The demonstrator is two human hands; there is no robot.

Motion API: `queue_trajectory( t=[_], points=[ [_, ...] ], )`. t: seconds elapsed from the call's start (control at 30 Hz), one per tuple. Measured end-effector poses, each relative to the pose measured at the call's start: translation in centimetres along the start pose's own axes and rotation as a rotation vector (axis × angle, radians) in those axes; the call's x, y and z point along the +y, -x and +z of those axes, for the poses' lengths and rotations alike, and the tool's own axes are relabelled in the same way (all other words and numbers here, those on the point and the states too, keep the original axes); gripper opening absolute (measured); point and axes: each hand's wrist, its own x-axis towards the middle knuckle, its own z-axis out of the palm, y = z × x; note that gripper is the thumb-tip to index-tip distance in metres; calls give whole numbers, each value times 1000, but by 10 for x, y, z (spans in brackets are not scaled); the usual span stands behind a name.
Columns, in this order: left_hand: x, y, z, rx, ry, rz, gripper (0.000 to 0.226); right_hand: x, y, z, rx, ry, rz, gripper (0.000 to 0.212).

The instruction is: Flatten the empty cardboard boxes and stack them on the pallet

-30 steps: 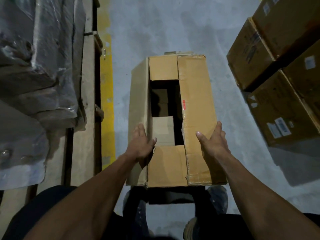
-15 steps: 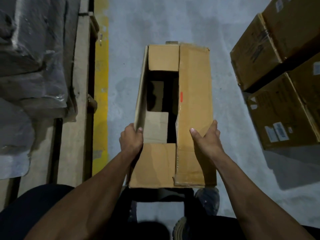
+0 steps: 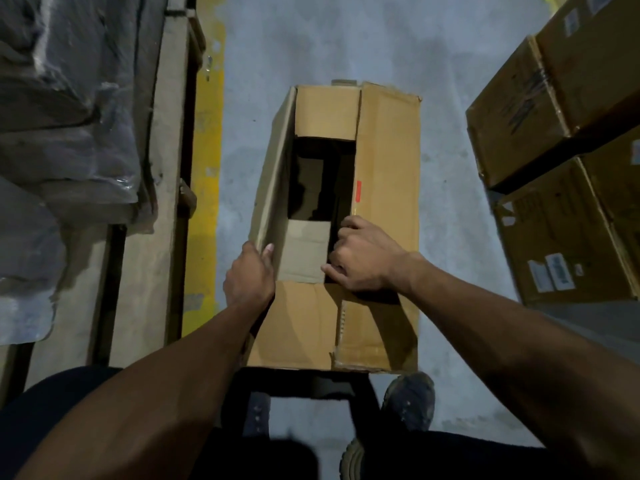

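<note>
A long brown cardboard box (image 3: 388, 140) stands on the grey floor in front of my feet, its top partly open with a dark gap down the middle. My left hand (image 3: 250, 276) grips the box's left upper edge, thumb over the rim. My right hand (image 3: 363, 258) has its fingers curled over the inner edge of the wide right flap, reaching into the gap. A wooden pallet (image 3: 162, 188) lies along the left, loaded with goods under plastic wrap (image 3: 69, 109).
Closed cardboard cartons (image 3: 568, 98) with labels are stacked at the right. A yellow floor line (image 3: 206, 188) runs between pallet and box. My shoes (image 3: 408, 400) stand just behind the box's near end.
My right hand has moved from the outer face of the right flap to its inner edge and curled over it. My left hand has slid a little outward along the left edge.
</note>
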Motion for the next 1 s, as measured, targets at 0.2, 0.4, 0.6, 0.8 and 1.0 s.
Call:
queue_trajectory(
  t=[0.2,0.4,0.6,0.8,1.0],
  points=[
    [0,1,-3,1,0,-1,44,19,29,-40,60,-2,-96,40],
    [3,6,-7,-25,39,24,45,38,89,-64,-20,78,82,34],
    [8,8,-6,-33,42,25,47,33,125,-24,-104,71,449,22],
    [7,5,-4,-24,37,30,45,28,101,13,-76,-383,908,50],
    [10,4,-2,-9,23,28,43,22,76,49,-66,-759,1230,69]
  ],
)
